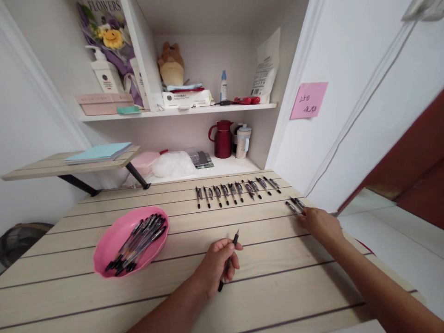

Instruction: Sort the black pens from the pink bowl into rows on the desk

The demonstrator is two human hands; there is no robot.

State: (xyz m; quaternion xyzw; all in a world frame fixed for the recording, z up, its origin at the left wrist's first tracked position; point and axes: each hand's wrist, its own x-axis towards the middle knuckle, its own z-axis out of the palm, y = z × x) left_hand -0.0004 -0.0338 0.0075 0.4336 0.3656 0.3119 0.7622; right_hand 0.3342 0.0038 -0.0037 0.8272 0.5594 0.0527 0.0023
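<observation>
My left hand (pixel 224 263) is closed round a black pen (pixel 236 239) above the middle of the table. The pen slants, its pointed tip up and away from me and its dark end below the palm. My right hand (pixel 322 225) reaches to the table's right side, fingers drawn together at the near ends of a few dark, slim pen-like pieces (pixel 293 208). Its fingertips are partly hidden, so what they grip is unclear. Beyond both hands, a row of pens (pixel 227 194) lies side by side, with short dark pieces among them. Several more pens (pixel 142 240) fill a pink bowl (pixel 104 249).
The wooden slatted table (pixel 194 231) meets a white shelf unit (pixel 215 109) at the back. A small raised shelf (pixel 34 165) carries blue paper (pixel 99 152) at left. A red jug (pixel 223 138) and a cup (pixel 243 141) stand behind. A cable (pixel 360 106) runs down the right wall.
</observation>
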